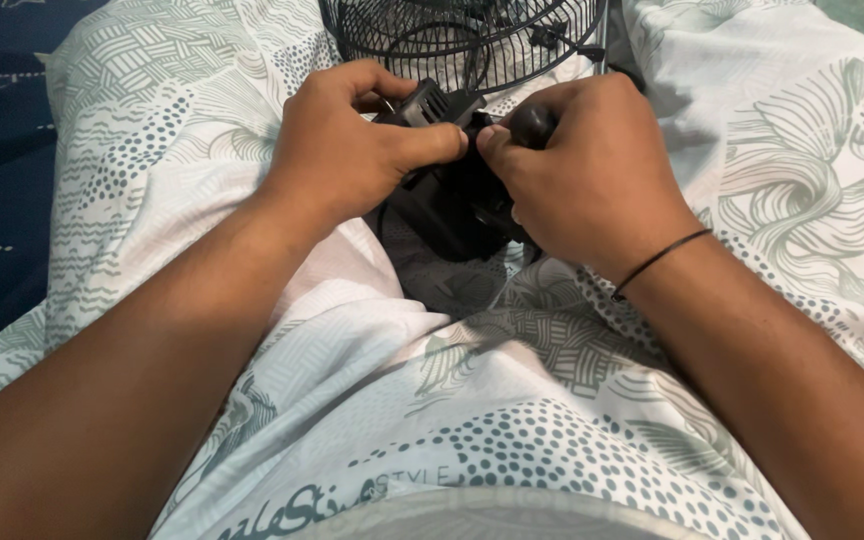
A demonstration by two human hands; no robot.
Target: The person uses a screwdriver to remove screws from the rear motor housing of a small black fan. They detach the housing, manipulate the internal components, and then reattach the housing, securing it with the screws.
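Head view: my left hand [352, 150] and right hand [582, 170] clamp the black fan motor [447, 205]; I'd steady it, wire guard [462, 35] just beyond my grip.

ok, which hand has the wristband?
The right hand: a thin black band circles its wrist. The left hand has a bare wrist.

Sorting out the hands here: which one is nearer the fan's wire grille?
Left. The left hand lies just below the wire grille; the right hand sits slightly lower, on the black motor housing.
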